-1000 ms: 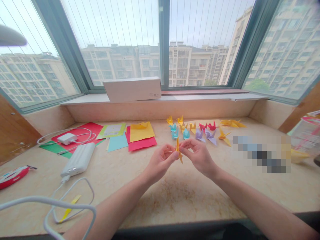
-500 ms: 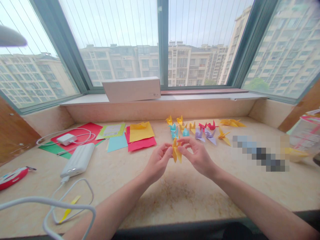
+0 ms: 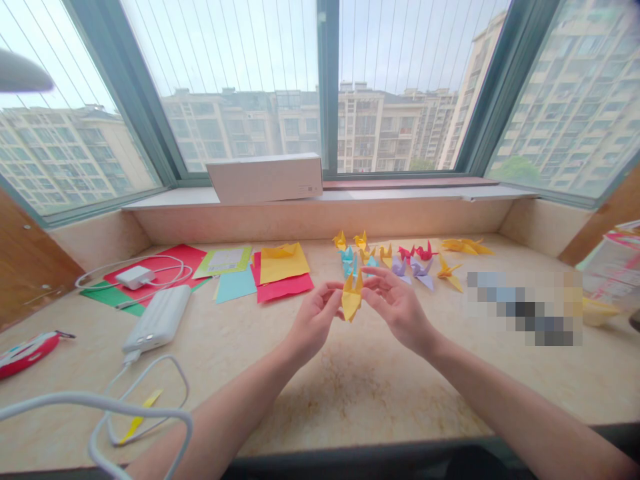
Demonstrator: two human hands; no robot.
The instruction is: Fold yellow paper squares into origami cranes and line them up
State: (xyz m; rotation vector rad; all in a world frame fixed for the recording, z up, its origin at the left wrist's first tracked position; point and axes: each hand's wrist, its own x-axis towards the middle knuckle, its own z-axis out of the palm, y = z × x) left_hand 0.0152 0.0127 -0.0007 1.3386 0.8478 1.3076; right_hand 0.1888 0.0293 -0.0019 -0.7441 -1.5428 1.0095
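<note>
Between my two hands is a yellow folded paper crane [image 3: 352, 301], held above the counter with two points upward and a wide flap facing me. My left hand [image 3: 320, 312] pinches its left edge between thumb and fingers. On the other side, my right hand [image 3: 393, 301] grips the right edge with thumb and fingertips. Just beyond stand several finished cranes: yellow ones [image 3: 340, 240], light blue ones [image 3: 349, 261], red ones [image 3: 425, 251] and purple ones [image 3: 423, 272]. One more yellow crane [image 3: 449, 272] sits to their right.
Coloured paper sheets [image 3: 285, 267] lie left of my hands. Further left are a white power bank [image 3: 157, 319], a charger [image 3: 135, 277] and a looping white cable [image 3: 135, 401]. A white box [image 3: 265, 180] stands on the sill; a clear container [image 3: 617, 267] is far right.
The folded yellow paper has been turned: its two points hung downward before and now stick up, with a broad flap toward me. Both hands stay in nearly the same place.
</note>
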